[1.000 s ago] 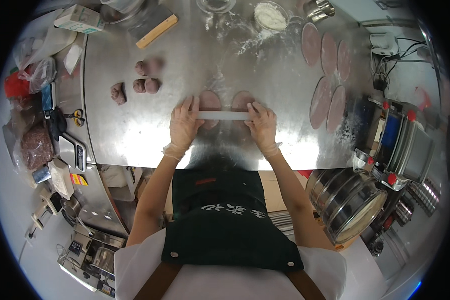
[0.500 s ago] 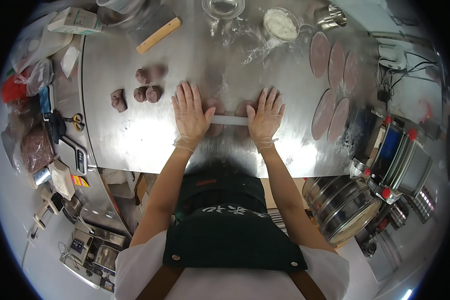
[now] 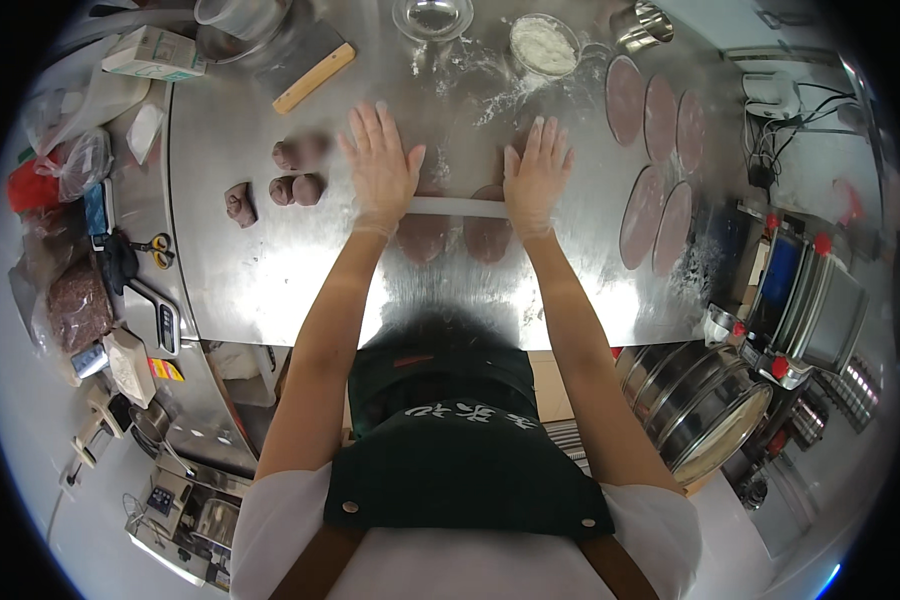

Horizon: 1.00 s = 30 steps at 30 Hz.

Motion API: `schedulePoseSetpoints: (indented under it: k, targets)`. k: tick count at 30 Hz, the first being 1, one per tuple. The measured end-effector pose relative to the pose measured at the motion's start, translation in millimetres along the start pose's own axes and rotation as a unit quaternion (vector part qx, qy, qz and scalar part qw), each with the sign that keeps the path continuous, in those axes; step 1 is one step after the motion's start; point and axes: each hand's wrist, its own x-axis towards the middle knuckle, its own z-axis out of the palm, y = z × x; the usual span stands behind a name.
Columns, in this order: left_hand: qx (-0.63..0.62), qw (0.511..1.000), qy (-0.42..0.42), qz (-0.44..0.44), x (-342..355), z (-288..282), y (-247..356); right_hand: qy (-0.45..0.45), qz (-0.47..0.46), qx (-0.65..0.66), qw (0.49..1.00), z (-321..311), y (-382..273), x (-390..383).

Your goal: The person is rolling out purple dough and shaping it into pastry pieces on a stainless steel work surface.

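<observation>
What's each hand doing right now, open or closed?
Left hand: open, fingers extended, heel over the left end of the white rolling pin.
Right hand: open, fingers extended, heel over the pin's right end.

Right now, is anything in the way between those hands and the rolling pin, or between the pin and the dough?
Nothing visible except thin gloves. The left hand and right hand lie flat over the pin's ends, and the pin crosses two discs.

Tabletop (image 3: 255,285) glare, bent edges, perhaps blurred
</observation>
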Motion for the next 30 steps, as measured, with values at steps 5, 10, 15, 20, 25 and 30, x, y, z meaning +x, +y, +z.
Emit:
schedulePoseSetpoints:
  k: [5,10,15,20,25,30]
  targets:
    - [-0.028,0.999,-0.045,-0.011,-54.3,-12.5,7.2,-0.051,-0.008,-0.028,0.998,-12.8,11.4,-61.8]
    - [0.041,0.997,-0.068,0.022,-23.8,-4.4,5.0,-0.082,0.027,-0.082,0.993,-6.7,4.0,-33.7]
    - [0.06,0.995,-0.073,0.023,20.6,6.3,3.4,-0.065,0.069,-0.062,0.994,3.8,1.3,14.1]
    - [0.043,0.998,-0.028,0.024,36.8,4.5,-0.2,0.033,-0.007,0.058,0.998,11.5,18.3,21.5]
    - [-0.187,0.973,-0.034,0.134,-27.7,-5.5,-34.3,-0.072,-0.177,0.148,0.97,-9.8,62.5,-26.6]
    - [-0.133,0.974,-0.03,0.182,-41.1,-17.0,-36.3,-0.084,-0.197,0.112,0.97,-26.8,60.0,-35.4]
